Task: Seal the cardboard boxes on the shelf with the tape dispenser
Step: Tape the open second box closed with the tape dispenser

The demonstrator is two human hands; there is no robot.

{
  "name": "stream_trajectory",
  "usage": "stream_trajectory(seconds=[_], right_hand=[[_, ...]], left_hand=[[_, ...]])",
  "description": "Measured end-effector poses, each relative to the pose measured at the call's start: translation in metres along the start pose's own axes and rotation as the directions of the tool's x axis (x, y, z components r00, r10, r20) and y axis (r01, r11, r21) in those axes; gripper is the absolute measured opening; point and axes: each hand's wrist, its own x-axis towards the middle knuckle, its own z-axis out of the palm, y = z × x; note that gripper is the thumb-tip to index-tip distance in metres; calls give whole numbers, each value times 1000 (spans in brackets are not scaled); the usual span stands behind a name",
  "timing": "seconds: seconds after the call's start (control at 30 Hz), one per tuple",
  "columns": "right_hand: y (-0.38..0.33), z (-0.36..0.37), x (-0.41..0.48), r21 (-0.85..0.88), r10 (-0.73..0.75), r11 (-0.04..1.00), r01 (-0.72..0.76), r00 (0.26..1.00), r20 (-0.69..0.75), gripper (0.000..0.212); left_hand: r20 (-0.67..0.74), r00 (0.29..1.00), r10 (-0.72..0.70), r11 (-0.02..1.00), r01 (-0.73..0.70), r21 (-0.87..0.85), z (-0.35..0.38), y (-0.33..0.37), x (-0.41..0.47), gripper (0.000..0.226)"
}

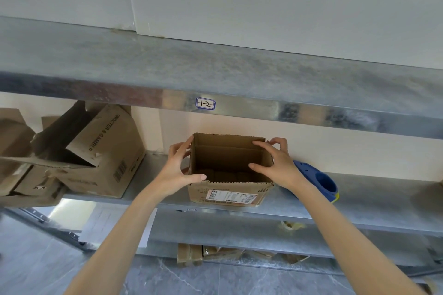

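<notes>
Mid shelf (359,201), L to R.

Far L: big open box (103,151), flaps splayed and torn, printing on its side. Not touched.

L hand (178,167): clamped on the L wall of the small box (230,193). Thumb lies along the near-L rim, fingers wrap the wall's outer side up to the far-L corner.

Small box: sits at the shelf's near edge, centre of view, between the two hands. Top open and unsealed. Brown corrugated, raw ragged rim, shipping label on near face. One panel seems folded down against the far inner wall; other flaps can't be made out. Dim brown contents at bottom, can't ID. Long axis approx L–R along the shelf.

R hand (275,163): holds the R wall. Thumb is inside the box, fingers hook over the far-R corner. So the hands are apart, one per side.

Tape dispenser (321,182): blue w/ yellow edge, lying on the shelf just R of the box, partly hidden behind the R wrist. Long axis runs far-L to near-R, roll hub facing up/near. No tape roll discernible.

Key relation: dispenser is on the R side, so the R hand is much nearer. Judgement: top needs closing first, then R hand takes the dispenser while L steadies the box.
</notes>
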Motion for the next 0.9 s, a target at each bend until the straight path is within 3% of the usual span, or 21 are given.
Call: stream_trajectory(seconds=[0.3, 0.4, 0.5, 0.6, 0.73, 0.83, 0.9], right_hand=[[-8, 5, 4, -51, 4, 999, 0, 997, 83, 77], [-10, 7, 3, 60, 26, 998, -35, 989, 146, 70], [-9, 2, -1, 196, 48, 976, -95, 971, 232, 66], [-5, -4, -5, 262, 41, 959, -109, 967, 253, 79], [6, 1, -6, 239, 31, 969, -67, 988, 151, 82], [19, 11, -3, 141, 9, 990, -5, 1000, -25, 83], [24, 14, -1, 67, 3, 998, 5, 994, -110, 85]], left_hand=[[128, 991, 41, 996, -50, 73, 4, -3, 7, 91], [120, 993, 12, 999, -18, 43, 6, -7, 9, 94], [108, 994, 6, 992, -20, 126, 5, -12, 10, 103], [82, 996, 21, 983, -35, 178, 2, -13, 10, 86], [-72, 993, 90, 986, -79, 148, 6, -22, 12, 53], [-215, 961, 176, 979, -147, 143, 10, -30, 17, 75], [-221, 949, 225, 963, -182, 198, 11, -36, 21, 92]])
